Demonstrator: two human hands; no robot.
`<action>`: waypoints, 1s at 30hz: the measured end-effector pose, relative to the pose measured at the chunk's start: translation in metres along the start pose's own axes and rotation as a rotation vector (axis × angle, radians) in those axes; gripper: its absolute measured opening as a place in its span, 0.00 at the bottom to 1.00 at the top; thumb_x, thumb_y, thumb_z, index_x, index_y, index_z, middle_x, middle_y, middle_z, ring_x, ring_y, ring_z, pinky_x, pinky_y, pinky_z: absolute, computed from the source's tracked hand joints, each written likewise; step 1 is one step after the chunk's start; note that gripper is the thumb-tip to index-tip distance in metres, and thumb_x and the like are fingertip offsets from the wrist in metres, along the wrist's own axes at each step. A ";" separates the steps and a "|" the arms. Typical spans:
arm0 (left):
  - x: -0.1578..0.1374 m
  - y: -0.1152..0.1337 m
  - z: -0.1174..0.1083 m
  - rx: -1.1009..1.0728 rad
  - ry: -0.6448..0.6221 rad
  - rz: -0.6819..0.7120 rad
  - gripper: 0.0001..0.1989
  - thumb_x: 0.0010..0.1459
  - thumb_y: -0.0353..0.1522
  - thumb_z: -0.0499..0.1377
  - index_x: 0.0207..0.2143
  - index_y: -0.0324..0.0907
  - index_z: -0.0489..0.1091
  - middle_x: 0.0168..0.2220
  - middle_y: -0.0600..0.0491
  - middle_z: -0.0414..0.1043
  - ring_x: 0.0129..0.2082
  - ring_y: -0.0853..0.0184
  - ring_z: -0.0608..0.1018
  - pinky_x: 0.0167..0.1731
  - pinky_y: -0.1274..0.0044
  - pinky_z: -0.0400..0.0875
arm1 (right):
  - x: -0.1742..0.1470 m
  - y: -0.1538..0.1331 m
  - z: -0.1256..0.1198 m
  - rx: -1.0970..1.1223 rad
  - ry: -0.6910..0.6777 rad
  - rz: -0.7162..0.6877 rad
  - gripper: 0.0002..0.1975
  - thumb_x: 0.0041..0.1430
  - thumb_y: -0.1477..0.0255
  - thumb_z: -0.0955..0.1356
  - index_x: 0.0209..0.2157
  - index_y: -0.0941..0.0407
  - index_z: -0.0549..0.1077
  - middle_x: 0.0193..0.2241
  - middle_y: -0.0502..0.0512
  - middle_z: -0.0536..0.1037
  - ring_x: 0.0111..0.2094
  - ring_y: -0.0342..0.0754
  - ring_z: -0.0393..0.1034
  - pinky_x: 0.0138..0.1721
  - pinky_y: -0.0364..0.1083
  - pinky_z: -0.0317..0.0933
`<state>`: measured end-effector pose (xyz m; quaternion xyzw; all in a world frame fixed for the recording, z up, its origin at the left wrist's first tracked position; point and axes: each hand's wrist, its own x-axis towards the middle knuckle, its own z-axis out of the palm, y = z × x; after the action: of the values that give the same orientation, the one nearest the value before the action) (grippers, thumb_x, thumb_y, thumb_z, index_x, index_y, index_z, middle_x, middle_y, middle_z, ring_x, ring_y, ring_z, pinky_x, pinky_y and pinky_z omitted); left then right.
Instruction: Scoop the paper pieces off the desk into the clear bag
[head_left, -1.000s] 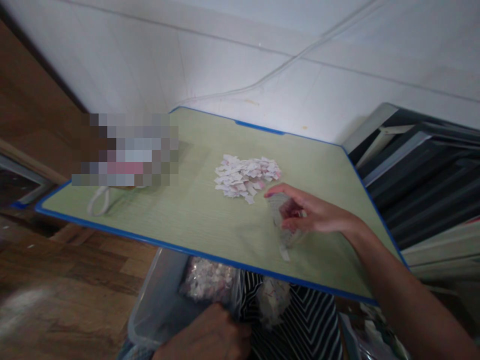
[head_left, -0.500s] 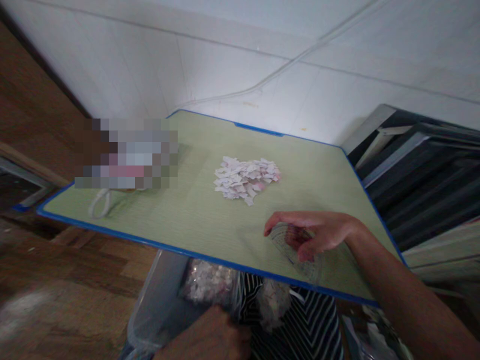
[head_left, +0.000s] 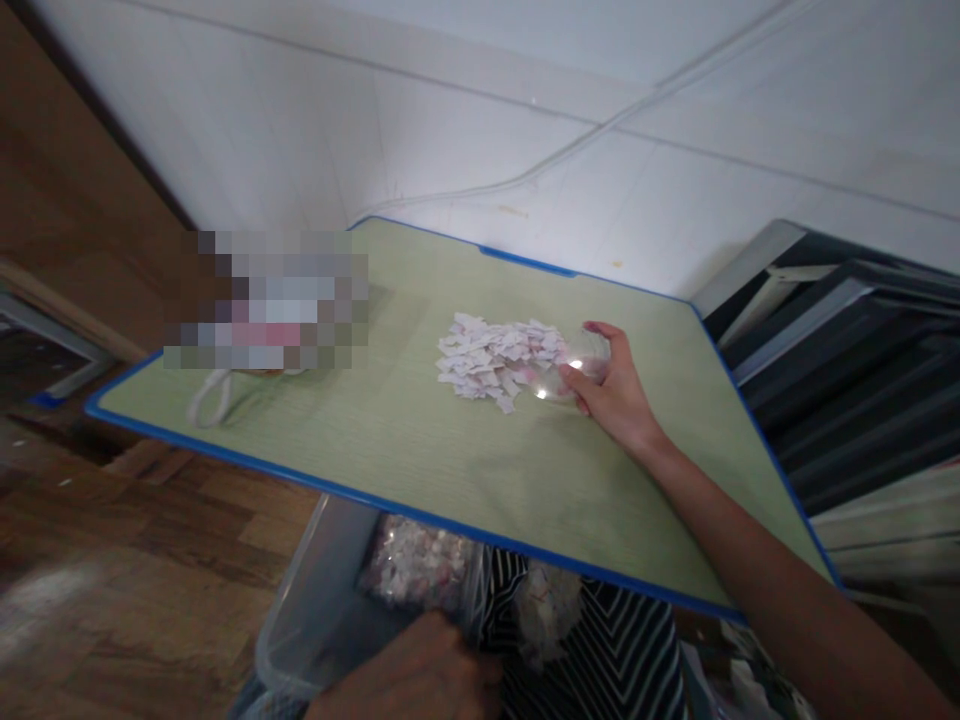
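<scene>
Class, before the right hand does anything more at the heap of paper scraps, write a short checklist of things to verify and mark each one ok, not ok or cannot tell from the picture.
1. Right hand has the clear plastic piece in its fingers: ok.
2. Clear plastic piece meets the right edge of the paper scrap pile: ok.
3. Pile sits well inside the blue rim of the green tabletop: ok.
4. Left hand is on the clear bin below the table's near edge: ok; its grip is cut off by the picture's edge: cannot tell.
5. Bags of scraps lie in that bin: ok.
6. White loop lies apart from the pile: ok.
</scene>
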<state>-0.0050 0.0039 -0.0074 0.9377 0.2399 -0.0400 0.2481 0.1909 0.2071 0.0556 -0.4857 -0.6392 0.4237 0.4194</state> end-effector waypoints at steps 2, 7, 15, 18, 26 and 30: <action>0.000 0.000 -0.001 -0.002 0.000 0.010 0.08 0.58 0.27 0.63 0.26 0.39 0.69 0.29 0.57 0.75 0.21 0.69 0.75 0.13 0.73 0.52 | -0.002 0.000 0.001 -0.031 -0.041 0.007 0.28 0.48 0.70 0.70 0.47 0.51 0.53 0.21 0.42 0.64 0.14 0.37 0.56 0.12 0.38 0.48; 0.000 0.000 -0.003 0.003 0.034 0.011 0.08 0.57 0.26 0.63 0.26 0.39 0.69 0.28 0.58 0.75 0.22 0.69 0.75 0.14 0.73 0.54 | -0.003 0.002 0.002 0.017 -0.013 0.002 0.29 0.47 0.67 0.70 0.48 0.51 0.53 0.22 0.43 0.64 0.14 0.38 0.58 0.11 0.38 0.48; 0.001 -0.004 0.000 0.014 0.012 0.035 0.07 0.57 0.25 0.63 0.26 0.40 0.71 0.28 0.57 0.75 0.21 0.69 0.75 0.14 0.75 0.57 | -0.001 0.003 0.001 -0.021 0.007 -0.011 0.26 0.46 0.69 0.69 0.46 0.50 0.56 0.22 0.42 0.63 0.15 0.38 0.58 0.12 0.37 0.49; -0.001 -0.004 0.002 -0.001 0.051 0.034 0.08 0.58 0.25 0.61 0.26 0.40 0.70 0.27 0.56 0.75 0.21 0.70 0.74 0.18 0.78 0.61 | -0.001 0.004 0.000 0.017 0.045 0.006 0.28 0.45 0.68 0.69 0.47 0.50 0.54 0.22 0.43 0.63 0.16 0.39 0.61 0.12 0.37 0.48; -0.001 -0.004 0.003 -0.005 0.069 0.038 0.09 0.59 0.26 0.62 0.25 0.40 0.68 0.27 0.56 0.74 0.22 0.70 0.75 0.17 0.77 0.59 | -0.006 -0.007 0.001 -0.063 0.026 0.032 0.28 0.42 0.72 0.68 0.46 0.53 0.57 0.18 0.41 0.63 0.13 0.38 0.57 0.11 0.38 0.51; -0.001 -0.003 0.005 -0.025 0.066 0.003 0.10 0.59 0.26 0.61 0.25 0.40 0.68 0.27 0.57 0.74 0.21 0.71 0.73 0.17 0.78 0.59 | -0.006 -0.007 -0.002 -0.039 0.003 0.048 0.28 0.43 0.71 0.68 0.47 0.53 0.57 0.16 0.40 0.63 0.12 0.38 0.56 0.11 0.37 0.49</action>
<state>-0.0070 0.0034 -0.0133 0.9357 0.2471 -0.0058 0.2519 0.1918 0.2001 0.0622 -0.5096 -0.6348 0.4207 0.4004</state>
